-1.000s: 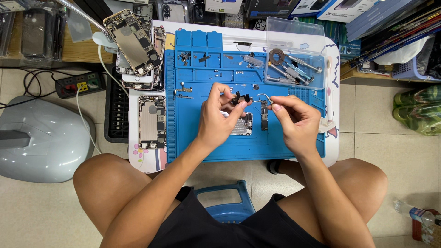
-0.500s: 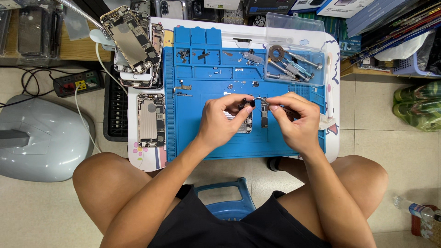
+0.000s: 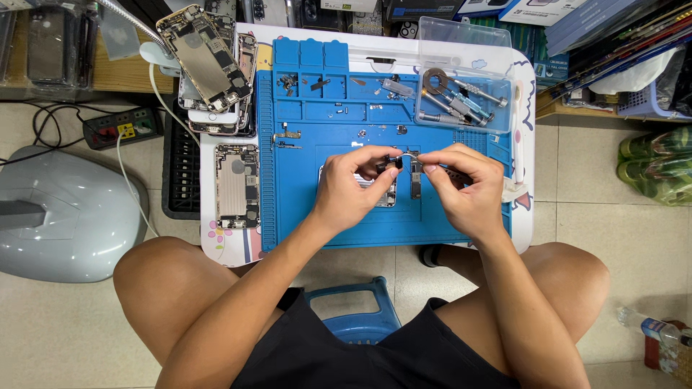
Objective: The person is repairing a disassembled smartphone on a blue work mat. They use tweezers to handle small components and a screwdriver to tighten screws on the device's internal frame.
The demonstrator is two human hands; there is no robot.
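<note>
Mid-teardown here — left hand (image 3: 351, 189) and right hand (image 3: 467, 189) both pinch a small flex cable part (image 3: 401, 158) just above the opened phone (image 3: 389, 189) on the blue mat (image 3: 324, 216). Looks like the seating step — next move needs steady, fine alignment.

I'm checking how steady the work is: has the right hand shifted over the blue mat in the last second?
Yes. The right hand has moved left over the blue mat, closing on the left hand around the small part.
</note>
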